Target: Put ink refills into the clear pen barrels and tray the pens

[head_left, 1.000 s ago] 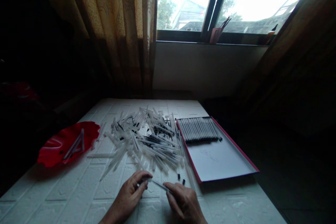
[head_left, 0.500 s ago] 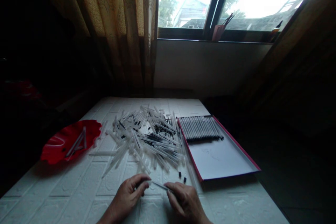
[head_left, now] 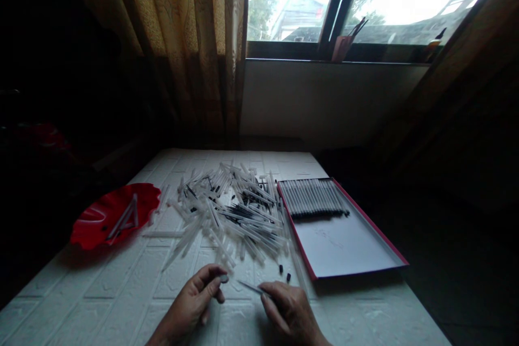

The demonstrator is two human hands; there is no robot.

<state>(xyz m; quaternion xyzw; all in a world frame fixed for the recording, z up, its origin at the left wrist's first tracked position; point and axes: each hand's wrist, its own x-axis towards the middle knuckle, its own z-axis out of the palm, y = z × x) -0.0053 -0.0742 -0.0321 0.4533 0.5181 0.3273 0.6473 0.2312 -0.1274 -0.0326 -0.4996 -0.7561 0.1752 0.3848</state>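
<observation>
At the near edge of the table, my left hand (head_left: 198, 294) is closed with a small pale piece (head_left: 223, 278) pinched between thumb and forefinger; most of it is hidden by the fingers. My right hand (head_left: 290, 308) grips a thin pen refill (head_left: 249, 285), its narrow end pointing left toward the left hand, with a small gap between. Two black caps (head_left: 284, 273) lie just beyond the right hand. Beyond both hands spreads a loose pile of clear pen barrels and dark refills (head_left: 239, 219).
On the right, a pink-edged box lid (head_left: 336, 254) holds a row of clear pens with black ends (head_left: 314, 198). A red scalloped dish (head_left: 89, 224) with a few pen parts stands on the left. All rest on a white brick-patterned table (head_left: 109, 300).
The refill's tip, earlier at the piece in my left hand, is now apart from it. My left hand has shifted slightly left and turned. The view has swung a little.
</observation>
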